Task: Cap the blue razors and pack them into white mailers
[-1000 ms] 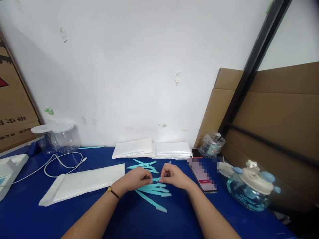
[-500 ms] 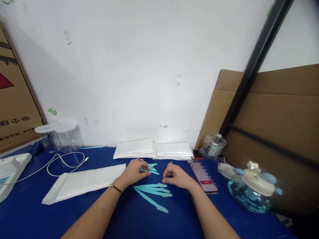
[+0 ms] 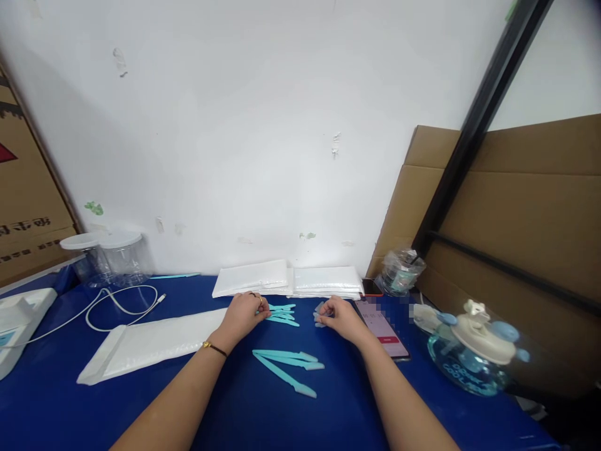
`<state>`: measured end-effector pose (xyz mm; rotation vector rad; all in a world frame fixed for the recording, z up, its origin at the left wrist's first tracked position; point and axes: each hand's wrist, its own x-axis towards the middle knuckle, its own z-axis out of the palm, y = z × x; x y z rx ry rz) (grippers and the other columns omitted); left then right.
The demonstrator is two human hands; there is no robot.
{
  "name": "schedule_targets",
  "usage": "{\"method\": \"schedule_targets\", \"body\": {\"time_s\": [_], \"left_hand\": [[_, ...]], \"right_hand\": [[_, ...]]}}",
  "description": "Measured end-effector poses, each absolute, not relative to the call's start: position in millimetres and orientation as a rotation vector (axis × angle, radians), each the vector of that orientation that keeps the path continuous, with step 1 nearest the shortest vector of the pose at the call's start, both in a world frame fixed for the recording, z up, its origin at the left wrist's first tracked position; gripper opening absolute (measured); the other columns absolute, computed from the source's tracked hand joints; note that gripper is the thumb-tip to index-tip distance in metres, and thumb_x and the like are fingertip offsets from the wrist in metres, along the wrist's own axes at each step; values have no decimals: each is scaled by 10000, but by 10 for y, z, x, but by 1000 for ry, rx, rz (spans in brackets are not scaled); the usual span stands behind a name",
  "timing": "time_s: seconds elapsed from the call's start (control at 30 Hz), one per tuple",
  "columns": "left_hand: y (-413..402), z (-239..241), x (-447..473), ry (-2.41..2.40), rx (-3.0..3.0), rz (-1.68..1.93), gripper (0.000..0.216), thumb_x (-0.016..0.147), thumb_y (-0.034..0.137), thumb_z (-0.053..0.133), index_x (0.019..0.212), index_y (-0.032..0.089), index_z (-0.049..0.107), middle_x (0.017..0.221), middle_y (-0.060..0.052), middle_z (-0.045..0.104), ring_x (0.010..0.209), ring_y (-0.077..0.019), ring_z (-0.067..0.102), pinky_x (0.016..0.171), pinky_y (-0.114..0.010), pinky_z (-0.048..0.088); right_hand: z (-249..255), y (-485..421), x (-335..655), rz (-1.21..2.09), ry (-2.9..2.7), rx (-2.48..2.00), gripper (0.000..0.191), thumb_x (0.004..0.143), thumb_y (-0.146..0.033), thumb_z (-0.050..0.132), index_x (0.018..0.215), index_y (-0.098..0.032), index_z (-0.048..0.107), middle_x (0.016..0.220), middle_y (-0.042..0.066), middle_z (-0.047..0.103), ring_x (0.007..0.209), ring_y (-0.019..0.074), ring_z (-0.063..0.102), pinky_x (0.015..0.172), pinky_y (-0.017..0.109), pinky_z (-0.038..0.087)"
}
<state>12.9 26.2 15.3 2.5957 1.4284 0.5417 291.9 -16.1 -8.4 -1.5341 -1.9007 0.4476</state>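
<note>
My left hand has its fingers pinched at the near-left ends of a pile of turquoise eyebrow razors, gripping one of them. To its right, my right hand is closed at a small heap of translucent blade caps, with a cap at its fingertips. The fingers partly hide that heap. Closer to me, three more turquoise eyebrow razors lie fanned on the blue tabletop, pale caps at their right ends. A white bubble mailer lies beside my left wrist.
White padded envelopes are stacked against the wall. A phone lies right of my right hand, near a clear teal jug. At left are a white cable, clear jars and a white device.
One razor has left the fanned group in front. My left hand has shifted slightly left at the far pile; my right hand has moved up and right to the caps.
</note>
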Motion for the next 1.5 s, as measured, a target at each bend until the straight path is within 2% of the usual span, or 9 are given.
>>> {"method": "schedule_targets", "body": {"time_s": [0.2, 0.33, 0.5, 0.8, 0.97, 1.03, 1.17, 1.33, 1.5], "left_hand": [[35, 206, 221, 1040, 2491, 404, 289, 680, 475, 631, 834, 233, 668, 849, -4, 628, 776, -157, 555, 646, -228, 365], [-82, 143, 305, 943, 2483, 229, 217, 650, 403, 664, 782, 230, 667, 735, 22, 619, 667, -126, 535, 560, -215, 324], [-21, 28, 349, 1106, 2391, 286, 169, 712, 357, 588, 758, 202, 635, 691, 18, 613, 628, -122, 529, 543, -210, 321], [236, 98, 157, 1457, 2412, 536, 161, 746, 350, 557, 770, 208, 628, 781, -10, 640, 753, -166, 571, 655, -253, 357], [239, 113, 129, 1485, 2475, 661, 232, 717, 365, 611, 897, 218, 614, 878, -24, 621, 854, -191, 559, 724, -272, 373], [164, 126, 173, 1324, 2495, 665, 252, 723, 401, 609, 905, 227, 616, 905, -19, 610, 864, -181, 552, 735, -261, 379], [4, 89, 305, 1048, 2576, 463, 258, 698, 430, 637, 877, 244, 641, 889, -4, 606, 854, -172, 543, 737, -246, 371], [-37, -18, 399, 1000, 2587, 337, 128, 726, 335, 622, 783, 221, 631, 768, 10, 610, 773, -151, 536, 685, -236, 345], [-16, 61, 397, 1084, 2527, 371, 115, 749, 313, 589, 775, 210, 633, 752, 1, 627, 724, -149, 542, 649, -243, 330]], "right_hand": [[-17, -245, 2813, 512, -1965, -1453, 104, 730, -261, 615, 698, -174, 662, 776, 27, 591, 682, 132, 537, 608, 231, 402], [30, -331, 2740, 782, -2102, -1363, 175, 714, -343, 648, 703, -172, 682, 685, 10, 604, 593, 114, 514, 524, 209, 367], [-22, -364, 2628, 1079, -2127, -1322, 205, 678, -356, 686, 750, -165, 669, 581, -28, 556, 510, 85, 459, 464, 181, 319], [-69, -167, 2859, 653, -1865, -1509, 155, 731, -296, 606, 715, -161, 681, 639, 21, 646, 591, 138, 556, 540, 220, 380], [-34, -202, 2849, 353, -1908, -1581, 108, 703, -265, 635, 760, -183, 677, 783, 27, 634, 714, 151, 566, 650, 245, 406], [4, -276, 2790, 434, -2014, -1494, 119, 702, -300, 655, 744, -189, 669, 816, 20, 610, 723, 138, 555, 641, 232, 402], [29, -385, 2692, 637, -2295, -1388, 246, 562, -349, 781, 712, -190, 667, 774, -6, 560, 692, 124, 520, 584, 211, 368], [-26, -380, 2660, 748, -2196, -1410, 117, 652, -231, 711, 714, -172, 630, 735, -15, 550, 622, 97, 493, 533, 192, 349], [31, -388, 2626, 907, -2071, -1356, 96, 696, -252, 661, 747, -174, 639, 644, -11, 590, 583, 112, 520, 518, 198, 374]]}}
